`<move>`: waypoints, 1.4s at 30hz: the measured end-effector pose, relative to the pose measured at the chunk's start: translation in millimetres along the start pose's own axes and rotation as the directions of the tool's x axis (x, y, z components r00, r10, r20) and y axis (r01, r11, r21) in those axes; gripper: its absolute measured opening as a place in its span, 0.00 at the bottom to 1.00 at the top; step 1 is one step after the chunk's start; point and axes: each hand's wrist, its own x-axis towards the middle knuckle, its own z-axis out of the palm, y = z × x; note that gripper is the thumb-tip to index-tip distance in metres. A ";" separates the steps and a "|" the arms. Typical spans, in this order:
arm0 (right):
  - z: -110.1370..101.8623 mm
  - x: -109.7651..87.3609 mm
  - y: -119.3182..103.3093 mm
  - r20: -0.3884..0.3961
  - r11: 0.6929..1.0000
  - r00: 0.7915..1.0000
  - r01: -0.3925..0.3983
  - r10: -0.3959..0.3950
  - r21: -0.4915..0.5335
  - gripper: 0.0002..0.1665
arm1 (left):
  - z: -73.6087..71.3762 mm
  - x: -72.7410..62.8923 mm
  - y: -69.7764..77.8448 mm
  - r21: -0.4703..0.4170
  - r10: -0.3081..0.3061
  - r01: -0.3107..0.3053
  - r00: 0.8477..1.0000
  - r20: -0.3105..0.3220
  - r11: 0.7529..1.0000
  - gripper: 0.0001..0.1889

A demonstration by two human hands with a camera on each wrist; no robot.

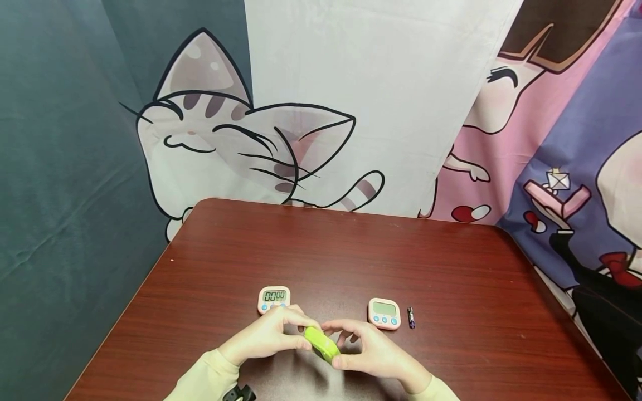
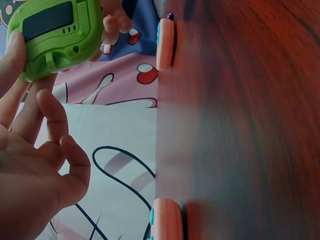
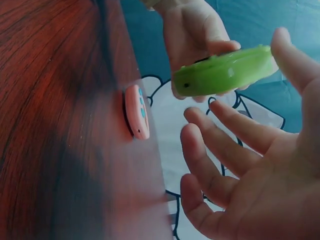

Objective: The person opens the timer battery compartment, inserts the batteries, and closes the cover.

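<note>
Between both hands, above the table's near side, is a green digital timer (image 1: 322, 344), tilted. In the left wrist view, a face of the timer (image 2: 55, 37) shows a dark rectangle and small slots. My left hand (image 1: 273, 334) pinches one end between thumb and fingers. From the other end, my right hand (image 1: 371, 351) holds it with the thumb on the near edge and a forefinger at the far edge; its other fingers are spread and loosely bent in the right wrist view. A pink-and-white timer (image 1: 273, 299) reading 00:00 lies just beyond my left hand, partly covered by it.
A second pink-and-white timer (image 1: 384, 314) with a blank screen lies beyond my right hand. Beside it, to the right, is a small dark battery (image 1: 411, 317). The brown wooden table (image 1: 321, 245) meets cartoon-print cloth hangings (image 1: 401, 111) at its back.
</note>
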 end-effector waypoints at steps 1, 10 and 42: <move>-0.6 0.1 0.9 0.014 1.000 1.000 0.012 -0.012 0.012 0.28 | -0.1 -0.1 0.4 -0.014 0.000 0.000 1.000 0.002 1.000 0.15; -2.8 0.8 7.0 0.089 0.993 0.992 0.081 -0.088 0.087 0.26 | -0.6 1.3 0.0 -0.102 0.077 -0.073 0.996 0.042 0.992 0.16; 0.7 -0.2 -1.9 -0.079 0.996 0.993 0.079 -0.083 -0.053 0.31 | -2.0 -0.6 12.6 0.067 -0.005 0.011 0.997 -0.083 0.998 0.31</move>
